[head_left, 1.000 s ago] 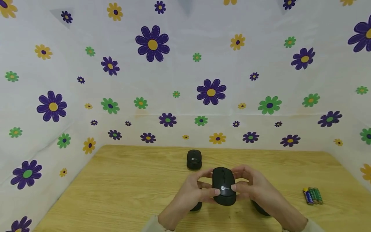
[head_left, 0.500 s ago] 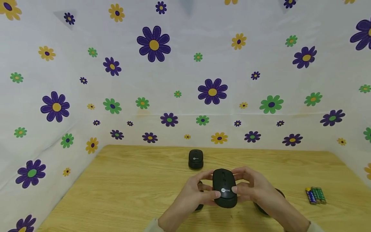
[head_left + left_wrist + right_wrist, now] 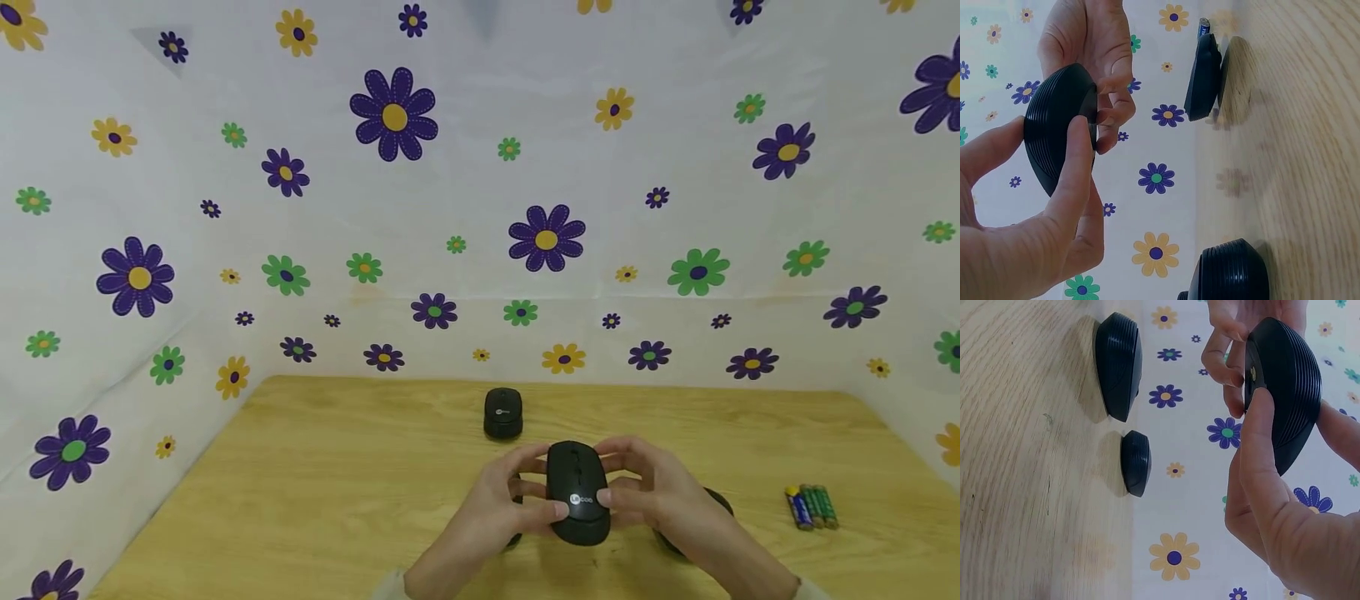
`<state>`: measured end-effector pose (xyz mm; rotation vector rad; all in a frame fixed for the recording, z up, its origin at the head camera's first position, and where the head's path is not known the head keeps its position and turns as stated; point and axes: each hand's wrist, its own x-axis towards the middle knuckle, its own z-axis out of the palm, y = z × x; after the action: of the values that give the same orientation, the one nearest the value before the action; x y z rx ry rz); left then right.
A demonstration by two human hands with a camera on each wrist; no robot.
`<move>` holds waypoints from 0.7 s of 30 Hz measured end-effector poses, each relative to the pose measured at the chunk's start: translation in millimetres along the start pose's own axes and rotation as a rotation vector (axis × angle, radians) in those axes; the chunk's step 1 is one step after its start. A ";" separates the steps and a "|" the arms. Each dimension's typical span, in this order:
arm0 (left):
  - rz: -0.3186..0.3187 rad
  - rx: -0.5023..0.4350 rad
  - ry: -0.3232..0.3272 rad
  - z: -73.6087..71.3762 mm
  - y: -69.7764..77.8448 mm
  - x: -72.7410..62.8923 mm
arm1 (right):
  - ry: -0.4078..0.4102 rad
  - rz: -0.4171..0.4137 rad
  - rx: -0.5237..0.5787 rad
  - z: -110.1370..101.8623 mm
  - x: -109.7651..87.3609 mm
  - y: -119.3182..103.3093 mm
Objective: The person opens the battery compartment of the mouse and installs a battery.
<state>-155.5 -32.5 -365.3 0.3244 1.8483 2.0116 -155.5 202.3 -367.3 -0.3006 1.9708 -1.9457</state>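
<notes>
A black computer mouse (image 3: 577,483) with a pale logo is held above the table between both hands, its top facing the head camera. My left hand (image 3: 498,504) pinches its left side, thumb on the top near the logo and fingers curled underneath. On the opposite side my right hand (image 3: 663,496) grips it the same way. Ribbed side walls of the mouse (image 3: 1054,122) show in the left wrist view. From the right wrist view, fingertips touch the underside of the mouse (image 3: 1285,381), where a small light spot is visible.
Another black mouse (image 3: 503,414) stands farther back on the wooden table (image 3: 337,483). Two more lie near the hands, the left mouse (image 3: 1119,365) and the right mouse (image 3: 1204,78), each partly hidden in the head view. Several batteries (image 3: 812,507) lie together at the right. Flower-printed cloth (image 3: 450,183) surrounds the table.
Both hands still hold the mouse, which has lowered slightly toward the person. The head view has shifted a little back and forth; the things on the table keep their places.
</notes>
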 end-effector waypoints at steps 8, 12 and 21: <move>0.021 -0.005 -0.028 -0.1 -0.7 -1.2 | -0.034 -0.020 0.010 -2.8 -0.6 0.9; 0.023 0.000 -0.052 -1.2 -0.1 -1.8 | -0.052 -0.043 0.005 -3.7 -0.4 1.3; 0.051 -0.077 -0.078 -4.4 -0.5 -0.2 | -0.081 -0.053 -0.026 -8.4 -1.7 -0.9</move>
<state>-157.1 -36.6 -366.2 0.4253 1.7278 2.0671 -157.4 210.7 -366.3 -0.4357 1.9563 -1.9101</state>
